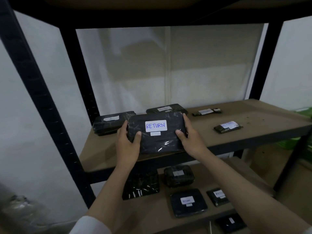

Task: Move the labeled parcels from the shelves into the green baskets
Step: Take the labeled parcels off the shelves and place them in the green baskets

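Fingers [184, 119] curled round both short ends of parcel [156, 133], left hand [129, 142] and right hand [189, 141] gripping, label tilted up for reading. At frame centre, over shelf [236, 141] front edge. Green, perhaps baskets, far right.

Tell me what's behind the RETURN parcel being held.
Behind the held parcel lie two black parcels on the shelf: one back-left, one directly behind. Their near edges are covered by it.
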`<state>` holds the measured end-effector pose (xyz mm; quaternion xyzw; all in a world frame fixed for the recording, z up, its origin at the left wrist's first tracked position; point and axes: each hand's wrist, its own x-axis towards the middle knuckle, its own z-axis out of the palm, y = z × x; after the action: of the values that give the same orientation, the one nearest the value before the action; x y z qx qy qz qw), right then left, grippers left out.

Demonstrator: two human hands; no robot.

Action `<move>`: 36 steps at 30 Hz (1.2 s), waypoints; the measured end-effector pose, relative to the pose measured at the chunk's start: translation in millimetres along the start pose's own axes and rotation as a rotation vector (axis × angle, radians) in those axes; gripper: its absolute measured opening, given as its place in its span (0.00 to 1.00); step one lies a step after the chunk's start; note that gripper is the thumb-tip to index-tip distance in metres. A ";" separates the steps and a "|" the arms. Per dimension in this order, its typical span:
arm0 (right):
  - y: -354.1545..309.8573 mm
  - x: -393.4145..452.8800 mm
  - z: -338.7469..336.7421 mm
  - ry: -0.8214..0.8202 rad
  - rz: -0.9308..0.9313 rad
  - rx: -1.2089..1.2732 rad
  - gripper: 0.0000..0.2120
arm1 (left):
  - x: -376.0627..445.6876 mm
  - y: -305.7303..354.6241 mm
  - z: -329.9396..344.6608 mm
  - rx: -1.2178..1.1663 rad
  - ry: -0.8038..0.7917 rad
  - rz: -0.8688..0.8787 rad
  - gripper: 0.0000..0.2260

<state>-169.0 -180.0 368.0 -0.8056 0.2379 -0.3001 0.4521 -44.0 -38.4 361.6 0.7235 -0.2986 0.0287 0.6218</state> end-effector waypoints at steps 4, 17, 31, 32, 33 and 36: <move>11.6 -11.3 -40.3 0.025 -0.013 -0.013 0.30 | -16.6 24.3 27.3 -0.105 0.015 0.018 0.22; 107.0 -95.4 -249.9 0.190 0.015 -0.017 0.30 | -134.7 104.6 216.1 -0.211 -0.074 0.025 0.19; 202.1 -132.4 -410.1 0.345 0.158 -0.126 0.30 | -188.6 146.7 368.6 0.006 -0.357 0.153 0.23; 207.4 -131.4 -417.6 0.351 0.170 -0.122 0.30 | -188.1 148.8 376.8 0.014 -0.377 0.154 0.26; 212.3 -130.4 -424.7 0.356 0.183 -0.124 0.29 | -187.3 150.6 385.1 0.024 -0.396 0.157 0.27; 229.8 -127.5 -446.8 0.390 0.220 -0.143 0.29 | -185.8 153.0 412.9 0.090 -0.447 0.196 0.29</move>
<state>-596.9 -468.1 317.3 -0.7316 0.4278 -0.3812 0.3695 -404.2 -350.6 327.0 0.7064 -0.4958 -0.0585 0.5017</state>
